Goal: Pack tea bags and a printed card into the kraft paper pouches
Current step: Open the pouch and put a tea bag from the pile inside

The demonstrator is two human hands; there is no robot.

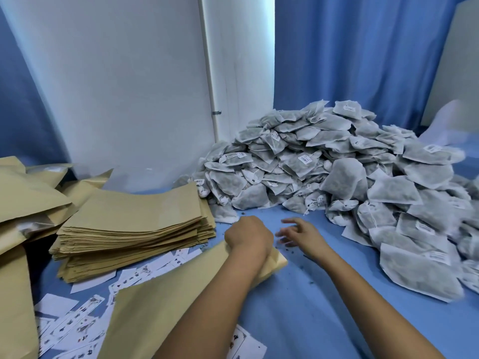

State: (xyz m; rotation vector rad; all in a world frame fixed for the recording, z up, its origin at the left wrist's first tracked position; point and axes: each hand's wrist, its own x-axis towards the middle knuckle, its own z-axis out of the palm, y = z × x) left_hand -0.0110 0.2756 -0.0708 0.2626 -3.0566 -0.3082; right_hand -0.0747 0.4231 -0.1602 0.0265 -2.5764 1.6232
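Note:
A kraft paper pouch (166,301) lies slanted across the blue table in front of me. My left hand (247,234) grips its far end with curled fingers. My right hand (300,233) hovers just right of it, fingers spread and holding nothing, a little short of the big heap of grey tea bags (337,172). Printed cards (80,325) lie scattered on the table at the lower left, partly under the pouch.
A thick stack of flat kraft pouches (134,224) sits left of centre. Filled pouches (23,203) pile up at the far left. Loose tea crumbs dot the blue cloth (324,307). A white panel and blue curtains close off the back.

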